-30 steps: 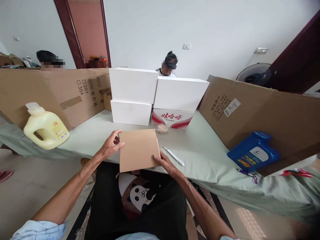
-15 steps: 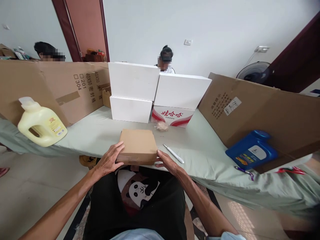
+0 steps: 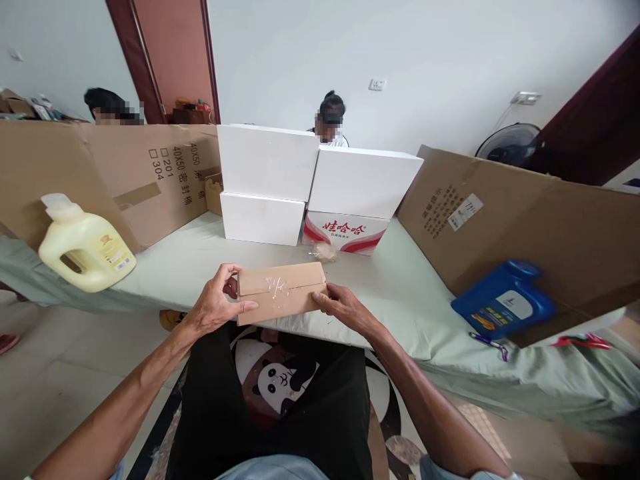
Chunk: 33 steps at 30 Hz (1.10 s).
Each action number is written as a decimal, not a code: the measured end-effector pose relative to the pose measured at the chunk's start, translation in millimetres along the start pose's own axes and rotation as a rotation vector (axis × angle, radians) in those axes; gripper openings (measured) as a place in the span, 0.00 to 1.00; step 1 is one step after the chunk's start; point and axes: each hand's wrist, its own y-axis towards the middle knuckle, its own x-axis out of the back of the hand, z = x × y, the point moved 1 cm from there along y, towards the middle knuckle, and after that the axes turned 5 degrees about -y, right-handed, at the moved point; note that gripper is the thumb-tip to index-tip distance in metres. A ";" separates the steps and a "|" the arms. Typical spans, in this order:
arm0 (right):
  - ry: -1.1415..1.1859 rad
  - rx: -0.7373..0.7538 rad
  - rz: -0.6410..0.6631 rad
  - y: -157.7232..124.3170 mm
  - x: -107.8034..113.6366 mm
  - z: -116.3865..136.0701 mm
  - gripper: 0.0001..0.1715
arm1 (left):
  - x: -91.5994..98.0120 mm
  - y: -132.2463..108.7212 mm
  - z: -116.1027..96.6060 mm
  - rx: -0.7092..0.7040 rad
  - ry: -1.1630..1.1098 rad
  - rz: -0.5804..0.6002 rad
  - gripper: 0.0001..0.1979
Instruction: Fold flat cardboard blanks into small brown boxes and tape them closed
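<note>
A small brown cardboard box (image 3: 280,310) is tilted up at the table's near edge, a side with clear tape and a flap seam facing me. My left hand (image 3: 220,303) grips its left end, thumb on the front face and fingers behind. My right hand (image 3: 345,307) holds the right end with the thumb across the near corner. Beyond the box lies a crumpled clear plastic piece (image 3: 324,251) on the green cloth. The white pen-like cutter seen earlier is out of sight, possibly behind the box or my right hand.
White boxes (image 3: 267,163) stand stacked at the back, with a red-lettered carton (image 3: 345,233). Large cardboard panels (image 3: 500,220) flank the table. A yellow jug (image 3: 85,247) stands left; a blue bottle (image 3: 505,300) and purple pen (image 3: 487,343) lie right. A person (image 3: 330,120) sits beyond.
The cardboard box has been turned up so its taped side faces me. Both hands have shifted from resting at its sides to gripping its ends. The white cutter has dropped from view.
</note>
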 end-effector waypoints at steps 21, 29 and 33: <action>-0.675 -0.251 -0.378 8.5 14.3 -137.7 0.11 | -9.4 -4.0 21.7 -0.191 0.041 0.007 0.37; -0.553 -0.179 -0.501 3.8 16.2 -144.5 0.15 | -5.1 -9.9 16.7 -0.229 0.039 0.023 0.35; -0.425 -0.076 -0.579 1.5 23.1 -116.5 0.30 | -6.4 -13.5 18.4 -0.253 0.041 0.017 0.33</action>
